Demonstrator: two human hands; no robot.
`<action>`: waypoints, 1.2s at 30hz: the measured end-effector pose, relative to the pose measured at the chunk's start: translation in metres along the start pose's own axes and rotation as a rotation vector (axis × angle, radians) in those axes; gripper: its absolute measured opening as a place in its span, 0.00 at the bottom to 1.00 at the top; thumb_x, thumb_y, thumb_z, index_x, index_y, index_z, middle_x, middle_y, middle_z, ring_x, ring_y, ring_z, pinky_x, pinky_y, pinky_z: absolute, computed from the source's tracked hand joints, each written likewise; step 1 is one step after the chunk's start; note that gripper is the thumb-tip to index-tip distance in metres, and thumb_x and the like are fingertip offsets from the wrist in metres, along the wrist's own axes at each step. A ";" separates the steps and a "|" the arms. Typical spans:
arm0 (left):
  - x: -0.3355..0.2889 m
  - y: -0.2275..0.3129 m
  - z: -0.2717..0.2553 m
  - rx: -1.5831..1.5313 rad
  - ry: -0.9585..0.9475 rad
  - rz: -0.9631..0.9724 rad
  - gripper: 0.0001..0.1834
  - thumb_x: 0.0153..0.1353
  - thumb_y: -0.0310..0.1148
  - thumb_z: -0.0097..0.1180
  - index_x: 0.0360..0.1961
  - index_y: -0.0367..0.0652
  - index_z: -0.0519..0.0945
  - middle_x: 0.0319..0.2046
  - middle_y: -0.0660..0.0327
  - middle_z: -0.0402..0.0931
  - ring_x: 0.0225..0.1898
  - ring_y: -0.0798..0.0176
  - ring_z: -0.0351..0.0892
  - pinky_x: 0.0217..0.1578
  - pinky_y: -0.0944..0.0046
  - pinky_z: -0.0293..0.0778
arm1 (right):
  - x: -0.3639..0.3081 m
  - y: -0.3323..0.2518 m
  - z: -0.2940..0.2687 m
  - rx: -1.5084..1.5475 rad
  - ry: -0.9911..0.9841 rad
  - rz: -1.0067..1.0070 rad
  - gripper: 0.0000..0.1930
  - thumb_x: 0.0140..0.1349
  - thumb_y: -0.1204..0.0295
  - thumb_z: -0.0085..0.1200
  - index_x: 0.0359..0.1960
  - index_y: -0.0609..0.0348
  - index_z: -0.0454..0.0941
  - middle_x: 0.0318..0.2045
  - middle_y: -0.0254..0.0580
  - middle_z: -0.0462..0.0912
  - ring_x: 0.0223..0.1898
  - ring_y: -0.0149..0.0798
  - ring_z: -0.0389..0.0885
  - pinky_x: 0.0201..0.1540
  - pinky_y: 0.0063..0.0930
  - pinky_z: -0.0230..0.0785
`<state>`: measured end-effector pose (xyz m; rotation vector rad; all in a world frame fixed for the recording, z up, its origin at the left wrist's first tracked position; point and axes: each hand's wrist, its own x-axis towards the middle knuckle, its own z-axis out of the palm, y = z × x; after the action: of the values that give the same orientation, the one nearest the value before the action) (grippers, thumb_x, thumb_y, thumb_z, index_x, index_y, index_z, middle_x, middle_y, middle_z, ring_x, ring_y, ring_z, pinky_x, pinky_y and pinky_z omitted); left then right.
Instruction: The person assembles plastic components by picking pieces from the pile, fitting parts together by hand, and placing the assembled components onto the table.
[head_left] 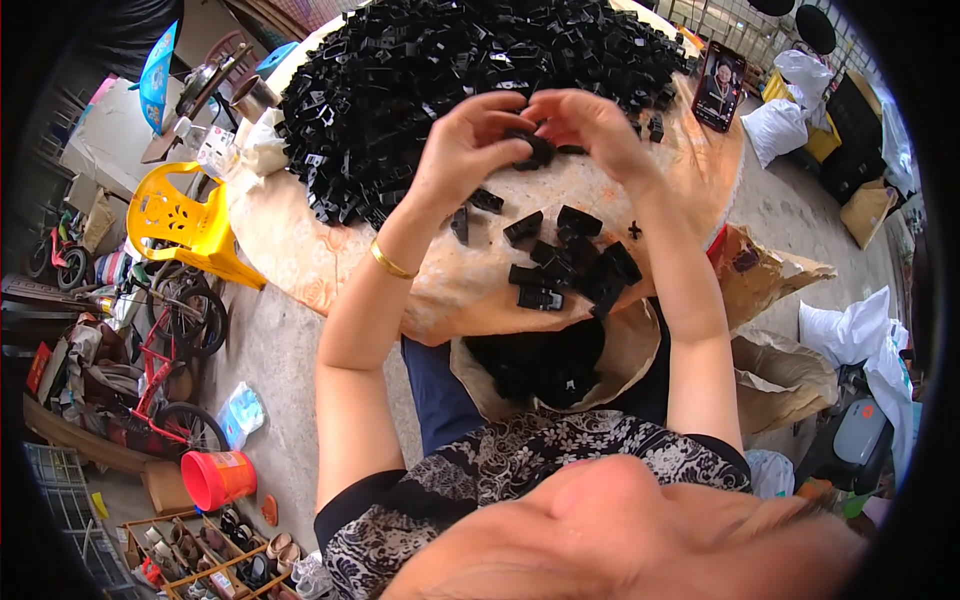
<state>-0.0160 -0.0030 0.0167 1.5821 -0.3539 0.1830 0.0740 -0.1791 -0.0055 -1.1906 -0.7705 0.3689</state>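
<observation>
Both my hands are raised over the near part of a round table, meeting at the edge of a big heap of black plastic parts [400, 100]. Between them is a dark plastic part [535, 150], its shape partly covered by fingers. My left hand [468, 145], a gold bangle on its wrist, curls round one side with the thumb against it. My right hand [592, 128] closes on the other side, fingers bent inward. Closer to me, a small group of black plastic pieces [575, 262] lies on the patterned tablecloth [450, 280], with a few stray pieces around.
In my lap, under the table edge, sits an open paper sack [640, 350] with black parts inside. A phone [718, 88] stands upright at the table's right. To the left are a yellow plastic chair [185, 220], a red bicycle [155, 380] and a red bucket [217, 478].
</observation>
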 end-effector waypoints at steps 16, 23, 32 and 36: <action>-0.011 -0.005 -0.032 1.145 -0.401 0.069 0.22 0.36 0.30 0.65 0.37 0.42 0.78 0.34 0.59 0.71 0.42 0.54 0.65 0.46 0.63 0.66 | 0.044 0.026 -0.018 -1.842 0.053 -0.434 0.19 0.49 0.79 0.48 0.46 0.55 0.72 0.36 0.36 0.77 0.43 0.40 0.72 0.41 0.29 0.71; 0.000 -0.019 -0.027 1.120 -0.416 0.039 0.13 0.42 0.28 0.61 0.32 0.39 0.79 0.28 0.58 0.75 0.35 0.59 0.72 0.40 0.61 0.71 | 0.047 0.018 -0.008 -1.274 0.147 -0.402 0.16 0.50 0.77 0.49 0.44 0.59 0.73 0.27 0.38 0.79 0.28 0.38 0.78 0.33 0.26 0.73; 0.011 -0.021 -0.043 -0.407 0.081 -0.352 0.14 0.59 0.29 0.52 0.43 0.30 0.72 0.35 0.56 0.75 0.32 0.61 0.79 0.37 0.65 0.78 | 0.018 0.006 0.030 -0.167 -0.028 -0.024 0.12 0.56 0.73 0.56 0.42 0.60 0.76 0.30 0.31 0.77 0.28 0.22 0.73 0.32 0.15 0.70; 0.012 -0.023 -0.041 -0.476 0.068 -0.355 0.14 0.59 0.29 0.51 0.44 0.31 0.73 0.35 0.56 0.75 0.35 0.61 0.79 0.40 0.64 0.78 | 0.019 0.010 0.024 -0.248 -0.077 -0.201 0.13 0.54 0.77 0.57 0.42 0.62 0.76 0.41 0.33 0.73 0.32 0.21 0.74 0.35 0.15 0.70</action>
<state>0.0066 0.0369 0.0012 1.1394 -0.0502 -0.1170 0.0715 -0.1471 -0.0049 -1.3219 -1.0155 0.1558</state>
